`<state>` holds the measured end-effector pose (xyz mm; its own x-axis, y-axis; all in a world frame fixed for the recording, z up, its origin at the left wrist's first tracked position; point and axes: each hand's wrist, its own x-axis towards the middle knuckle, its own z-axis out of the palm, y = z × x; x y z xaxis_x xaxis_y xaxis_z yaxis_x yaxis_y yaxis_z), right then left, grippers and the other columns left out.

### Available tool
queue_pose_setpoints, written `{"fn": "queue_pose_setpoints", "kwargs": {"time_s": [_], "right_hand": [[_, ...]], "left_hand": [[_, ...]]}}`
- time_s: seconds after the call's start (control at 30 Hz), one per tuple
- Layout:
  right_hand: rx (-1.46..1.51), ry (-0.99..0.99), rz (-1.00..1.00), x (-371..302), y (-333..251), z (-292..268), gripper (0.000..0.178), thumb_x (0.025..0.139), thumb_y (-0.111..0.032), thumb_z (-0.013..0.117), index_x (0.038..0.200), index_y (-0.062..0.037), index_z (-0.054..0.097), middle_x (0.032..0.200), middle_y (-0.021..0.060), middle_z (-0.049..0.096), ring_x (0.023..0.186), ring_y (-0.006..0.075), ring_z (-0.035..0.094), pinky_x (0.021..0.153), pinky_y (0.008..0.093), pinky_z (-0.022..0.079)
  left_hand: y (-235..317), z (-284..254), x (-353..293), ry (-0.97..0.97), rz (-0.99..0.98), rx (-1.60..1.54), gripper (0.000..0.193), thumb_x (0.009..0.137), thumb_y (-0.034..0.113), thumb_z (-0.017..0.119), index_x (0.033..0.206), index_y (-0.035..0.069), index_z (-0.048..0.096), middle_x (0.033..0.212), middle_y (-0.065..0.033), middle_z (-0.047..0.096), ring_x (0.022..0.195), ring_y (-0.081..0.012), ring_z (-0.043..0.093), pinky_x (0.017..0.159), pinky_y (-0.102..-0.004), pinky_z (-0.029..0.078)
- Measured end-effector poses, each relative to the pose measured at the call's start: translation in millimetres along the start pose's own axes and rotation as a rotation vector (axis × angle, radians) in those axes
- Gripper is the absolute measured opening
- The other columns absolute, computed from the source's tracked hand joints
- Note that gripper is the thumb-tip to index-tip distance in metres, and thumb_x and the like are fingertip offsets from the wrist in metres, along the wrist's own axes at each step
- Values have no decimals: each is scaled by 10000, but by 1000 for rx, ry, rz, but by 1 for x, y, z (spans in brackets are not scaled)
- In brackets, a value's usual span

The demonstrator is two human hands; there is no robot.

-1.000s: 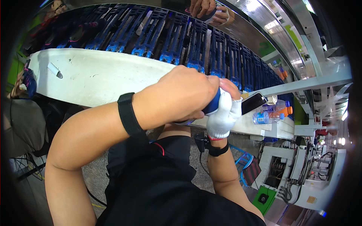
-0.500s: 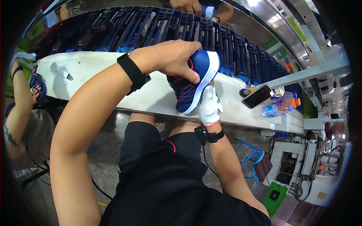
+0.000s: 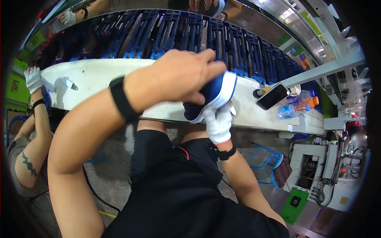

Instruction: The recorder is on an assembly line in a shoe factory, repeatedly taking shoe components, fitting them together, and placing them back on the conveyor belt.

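Observation:
A dark blue sneaker (image 3: pixel 214 89) with a white sole is held over the front edge of the white worktop (image 3: pixel 158 113), its sole turned to the right. My bare left hand (image 3: pixel 186 77) is curved over the shoe's upper from the left, its thumb low and its fingers across the top, slightly blurred. From below, my right hand (image 3: pixel 218 123), in a white knit glove, grips the sole side. Beside the gloved fingers shows a small whitish piece that I cannot make out. Much of the upper is hidden behind my left hand.
Behind the worktop runs a blue slatted conveyor (image 3: pixel 166 35). On the right lie a phone (image 3: pixel 273 96) and several plastic bottles (image 3: pixel 293 110). A small white tube (image 3: pixel 69 83) lies at left, near a co-worker's gloved hand (image 3: pixel 33 79). A blue-framed stool (image 3: pixel 274 166) stands below right.
The sneaker has tilted and dropped slightly toward me. My left hand has shifted over its top, with its fingers more bent. The co-worker's gloved hand has come into view on the left.

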<state>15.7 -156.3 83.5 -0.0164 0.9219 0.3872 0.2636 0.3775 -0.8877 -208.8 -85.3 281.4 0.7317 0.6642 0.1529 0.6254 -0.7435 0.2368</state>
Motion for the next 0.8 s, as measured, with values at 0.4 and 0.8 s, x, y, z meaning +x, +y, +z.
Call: {"fn": "queue_pose_setpoints", "kwargs": {"time_s": [0.4, 0.8], "right_hand": [[-253, 50, -490, -53, -35, 12, 694, 676, -162, 997, 1315, -159, 725, 1184, 28, 683, 1039, 285, 659, 931, 461, 538], [-248, -43, -556, -37, -55, 34, 595, 679, -237, 1006, 1204, -199, 730, 1113, -6, 636, 1020, 254, 620, 900, 438, 494]], "left_hand": [[71, 6, -122, 0, -265, -273, 945, 703, 319, 964, 1535, 43, 610, 1676, -247, 474, 1624, -552, 362, 1328, -642, 328], [71, 17, -145, 13, -401, -80, 935, 649, 215, 1008, 1515, 81, 683, 1571, -182, 617, 1506, -507, 507, 1301, -628, 381]]}}
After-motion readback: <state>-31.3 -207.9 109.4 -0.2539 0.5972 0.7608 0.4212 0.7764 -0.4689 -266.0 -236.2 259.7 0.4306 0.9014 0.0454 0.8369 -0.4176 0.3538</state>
